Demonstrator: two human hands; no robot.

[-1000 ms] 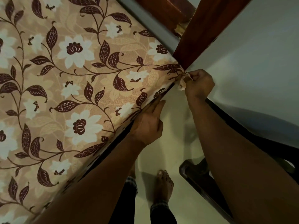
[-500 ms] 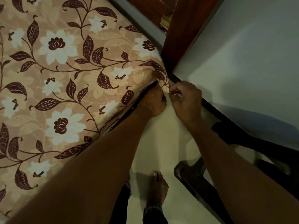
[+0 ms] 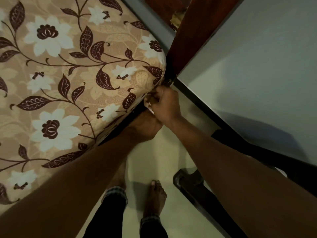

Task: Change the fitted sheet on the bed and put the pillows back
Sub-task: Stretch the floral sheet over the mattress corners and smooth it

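A beige fitted sheet (image 3: 72,86) with white flowers and dark brown leaves is stretched over the mattress, filling the left of the view. Its corner lies beside the dark wooden bedpost (image 3: 192,31). My right hand (image 3: 165,105) pinches a bunch of the sheet's loose fabric just below that corner. My left hand (image 3: 144,129) sits right under it against the dark lower edge of the mattress. Its fingers are hidden behind my right hand and the bed's edge. No pillows are in view.
A pale wall (image 3: 257,66) with a dark skirting (image 3: 205,107) runs close along the right. A dark piece of furniture (image 3: 193,188) stands on the cream floor by my right arm. My bare feet (image 3: 155,196) stand in the narrow gap beside the bed.
Both hands have dropped from the top of the corner to below it. My right hand has pulled the sheet's fabric down, and my left hand has slid underneath it against the mattress's lower edge.
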